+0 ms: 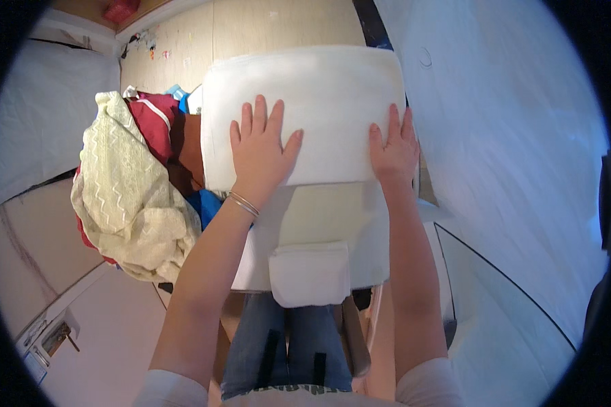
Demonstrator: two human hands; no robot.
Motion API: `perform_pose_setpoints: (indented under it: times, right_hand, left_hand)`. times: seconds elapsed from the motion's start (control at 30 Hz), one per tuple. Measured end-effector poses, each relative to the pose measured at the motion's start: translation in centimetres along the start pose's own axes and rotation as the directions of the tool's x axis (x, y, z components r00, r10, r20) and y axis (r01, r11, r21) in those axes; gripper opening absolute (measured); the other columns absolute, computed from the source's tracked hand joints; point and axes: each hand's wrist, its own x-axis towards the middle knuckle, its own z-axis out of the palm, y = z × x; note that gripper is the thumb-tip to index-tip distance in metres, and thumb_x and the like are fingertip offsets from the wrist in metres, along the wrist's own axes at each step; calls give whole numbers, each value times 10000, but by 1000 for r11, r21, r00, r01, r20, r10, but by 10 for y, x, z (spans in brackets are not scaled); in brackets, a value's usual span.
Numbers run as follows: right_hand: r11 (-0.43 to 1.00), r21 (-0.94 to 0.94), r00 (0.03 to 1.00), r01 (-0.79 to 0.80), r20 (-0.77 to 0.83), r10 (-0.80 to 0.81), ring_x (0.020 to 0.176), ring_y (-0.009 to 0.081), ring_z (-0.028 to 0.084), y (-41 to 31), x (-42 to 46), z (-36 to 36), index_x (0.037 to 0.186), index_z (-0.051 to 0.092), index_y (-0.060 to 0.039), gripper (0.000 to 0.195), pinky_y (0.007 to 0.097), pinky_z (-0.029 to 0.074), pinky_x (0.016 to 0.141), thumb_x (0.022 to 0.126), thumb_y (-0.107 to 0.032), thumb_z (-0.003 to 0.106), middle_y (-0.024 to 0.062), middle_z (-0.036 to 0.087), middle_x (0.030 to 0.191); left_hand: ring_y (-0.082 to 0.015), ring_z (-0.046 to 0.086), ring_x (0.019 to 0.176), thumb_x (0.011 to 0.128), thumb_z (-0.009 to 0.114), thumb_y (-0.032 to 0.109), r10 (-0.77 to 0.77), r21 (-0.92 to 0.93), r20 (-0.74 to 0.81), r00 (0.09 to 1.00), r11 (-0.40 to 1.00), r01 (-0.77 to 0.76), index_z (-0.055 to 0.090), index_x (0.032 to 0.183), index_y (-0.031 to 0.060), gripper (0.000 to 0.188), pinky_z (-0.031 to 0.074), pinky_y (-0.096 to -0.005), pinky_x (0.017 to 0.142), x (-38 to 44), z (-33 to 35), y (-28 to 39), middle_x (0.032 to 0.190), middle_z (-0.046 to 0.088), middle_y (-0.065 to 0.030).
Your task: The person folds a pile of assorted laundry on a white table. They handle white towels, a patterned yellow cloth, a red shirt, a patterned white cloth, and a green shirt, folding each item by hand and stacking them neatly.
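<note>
A large white sheet of cloth or similar soft material (331, 107) lies flat over the far part of a white table (318, 216). My left hand (260, 152) rests palm down on its left half, fingers spread, with thin bangles at the wrist. Along the sheet's right edge lies my right hand (396, 152), also palm down, its thumb apart from the fingers. Neither hand grips anything. Closer to me, a small folded white cloth (310, 277) hangs slightly over the table's near edge.
A heap of clothes stands left of the table, with a cream knitted garment (127, 198) on top and a dark red garment (155, 124) behind. White sheeting (494, 112) hangs on the right. A door with a handle (71, 341) is at lower left.
</note>
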Motion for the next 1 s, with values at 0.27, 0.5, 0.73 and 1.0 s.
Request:
perform_pose_setpoints:
  times: [0.27, 0.5, 0.73, 1.0]
  right_hand:
    - [897, 405, 972, -178, 214, 96, 1314, 477, 462, 23, -215, 2, 1424, 450, 59, 714, 530, 395, 1105, 844, -200, 778, 319, 505, 1383]
    - [650, 577, 759, -494, 651, -1, 1192, 357, 592, 42, -266, 8, 1348, 536, 21, 624, 454, 468, 1030, 810, -154, 798, 221, 597, 1286]
    - [391, 630, 658, -671, 749, -79, 1131, 196, 626, 61, -219, -8, 1259, 619, 12, 454, 347, 509, 961, 888, -198, 775, 107, 661, 1194]
    - [529, 449, 458, -720, 880, -124, 1096, 172, 647, 42, -187, -18, 1343, 591, -1, 493, 355, 522, 947, 936, -233, 745, 96, 689, 1222]
  left_hand:
    - [-466, 408, 1384, 847, 762, 232, -147, -376, 224, 963, 899, 225, 409, 1475, -24, 765, 312, -527, 1173, -195, 3, 28, 1483, 422, -289]
    - [-271, 662, 1059, 841, 808, 163, -446, -565, 525, 725, 455, 688, 521, 1293, -19, 566, 543, -362, 919, -284, 1, 24, 1194, 642, -216]
    - [-217, 685, 981, 871, 772, 94, -213, -559, 823, 527, -131, 819, 588, 1236, 2, 419, 578, -358, 844, -195, -20, 12, 1105, 683, -152]
    - [-250, 676, 1048, 919, 671, 119, 1, -462, 843, 537, -511, 725, 578, 1303, 11, 409, 577, -397, 920, -117, -44, 8, 1148, 672, -135]
